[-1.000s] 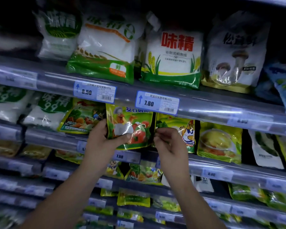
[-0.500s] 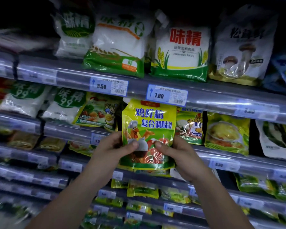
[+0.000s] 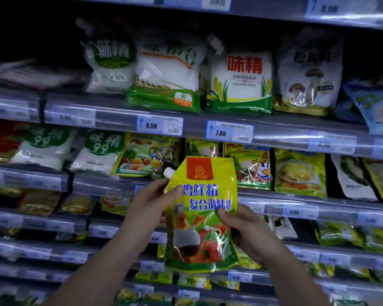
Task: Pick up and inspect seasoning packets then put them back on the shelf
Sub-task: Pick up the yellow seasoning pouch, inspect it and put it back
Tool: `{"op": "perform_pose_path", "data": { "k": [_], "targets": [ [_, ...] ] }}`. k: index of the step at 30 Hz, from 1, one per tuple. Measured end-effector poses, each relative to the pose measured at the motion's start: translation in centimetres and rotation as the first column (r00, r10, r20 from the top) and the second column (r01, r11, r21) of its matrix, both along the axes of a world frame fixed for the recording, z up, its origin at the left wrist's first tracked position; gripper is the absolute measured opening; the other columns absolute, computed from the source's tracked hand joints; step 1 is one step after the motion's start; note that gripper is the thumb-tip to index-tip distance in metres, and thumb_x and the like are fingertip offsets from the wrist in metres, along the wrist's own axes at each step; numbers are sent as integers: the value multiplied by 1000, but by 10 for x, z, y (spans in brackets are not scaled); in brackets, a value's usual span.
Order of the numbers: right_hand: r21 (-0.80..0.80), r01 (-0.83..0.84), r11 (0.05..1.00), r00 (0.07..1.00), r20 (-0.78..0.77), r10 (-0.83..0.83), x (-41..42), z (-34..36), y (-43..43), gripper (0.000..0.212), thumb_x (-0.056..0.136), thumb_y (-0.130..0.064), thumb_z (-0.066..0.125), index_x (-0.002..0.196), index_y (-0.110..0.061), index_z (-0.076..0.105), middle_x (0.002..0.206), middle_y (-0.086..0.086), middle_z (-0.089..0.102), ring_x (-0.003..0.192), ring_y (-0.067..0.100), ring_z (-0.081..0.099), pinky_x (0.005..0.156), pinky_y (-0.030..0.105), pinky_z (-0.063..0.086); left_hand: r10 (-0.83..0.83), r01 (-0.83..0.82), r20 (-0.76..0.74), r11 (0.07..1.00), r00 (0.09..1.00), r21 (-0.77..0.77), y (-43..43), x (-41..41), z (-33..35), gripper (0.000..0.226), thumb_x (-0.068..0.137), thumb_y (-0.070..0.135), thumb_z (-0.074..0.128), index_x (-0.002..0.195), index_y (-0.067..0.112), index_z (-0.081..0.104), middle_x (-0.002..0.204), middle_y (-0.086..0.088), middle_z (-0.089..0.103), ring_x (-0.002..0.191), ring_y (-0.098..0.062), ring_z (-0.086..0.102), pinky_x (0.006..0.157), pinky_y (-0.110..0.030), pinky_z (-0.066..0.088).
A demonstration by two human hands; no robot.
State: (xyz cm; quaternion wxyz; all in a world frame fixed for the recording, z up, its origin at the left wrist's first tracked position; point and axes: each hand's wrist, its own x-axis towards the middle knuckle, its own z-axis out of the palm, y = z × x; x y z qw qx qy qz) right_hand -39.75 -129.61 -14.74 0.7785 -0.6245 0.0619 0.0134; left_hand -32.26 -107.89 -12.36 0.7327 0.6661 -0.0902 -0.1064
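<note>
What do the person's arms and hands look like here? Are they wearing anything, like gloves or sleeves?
Both are bare. The left hand and right hand have no gloves, and no rings, watch or bracelet show. Both forearms are uncovered down to the picture's bottom edge; no sleeve is in view. Fingernails look short and unpainted.

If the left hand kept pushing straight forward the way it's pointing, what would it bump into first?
Probably the vegetable-print packet on the shelf above and behind the left hand, which already grips the yellow packet. Depth is hard to judge.
</note>
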Motion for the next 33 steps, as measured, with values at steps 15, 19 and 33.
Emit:
{"op": "perform_pose_path", "data": {
  "k": [15,19,33],
  "targets": [
    [155,101,983,993,45,-110,0,-3,-30,70,61,-40,95,114,-2,72,120,27,72,101,38,74,80,43,61,-153,222,396,966,906,-135,-46,1,28,38,80,15,70,114,32,74,116,1,77,114,-16,70,90,-25,57],
    [154,126,980,991,16,-131,11,-7,-34,71,70,-36,89,120,7,62,118,29,69,97,37,72,79,45,62,-101,133,477,990,873,-35,-45,5,30,39,81,23,71,113,43,73,116,9,77,113,-7,69,91,-20,55],
    [171,85,982,995,27,-91,33,-12,-26,34,87,-26,74,111,-2,72,108,23,75,91,37,75,75,43,61,81,-245,699,960,710,137,-44,10,24,40,85,16,75,118,36,67,91,38,70,95,13,67,82,-10,53]
  ]
}}
